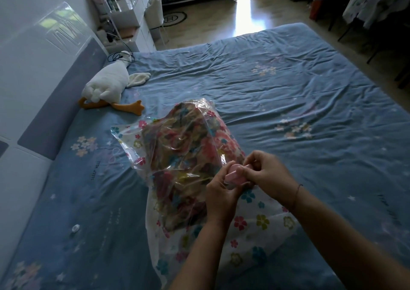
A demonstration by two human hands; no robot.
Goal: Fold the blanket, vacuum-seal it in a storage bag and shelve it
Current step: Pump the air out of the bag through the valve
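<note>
A folded flowered blanket (188,147) lay inside a clear storage bag (261,229) printed with small flowers, and the bag rested on a bed (277,85) covered in a wrinkled blue sheet, near the middle and slightly toward the near side. The plastic clung in creases over the blanket at the far end, while the near end of the bag lay flatter and looser on the sheet. Both hands met at the right edge of the bundle, on top of the bag. The left hand (218,192) came up from below with its fingers curled round a small pink piece (235,175), and the right hand (268,174) pinched the same piece from the right, its fingers bent and closed on it. What exactly the pink piece was could not be told. A thin cord (297,192) circled the right wrist. At the far left a white plush goose (108,83) with orange feet lay against the padded headboard (55,103). A small white cap (75,227) sat alone on the sheet at the near left, well apart from the bag.
</note>
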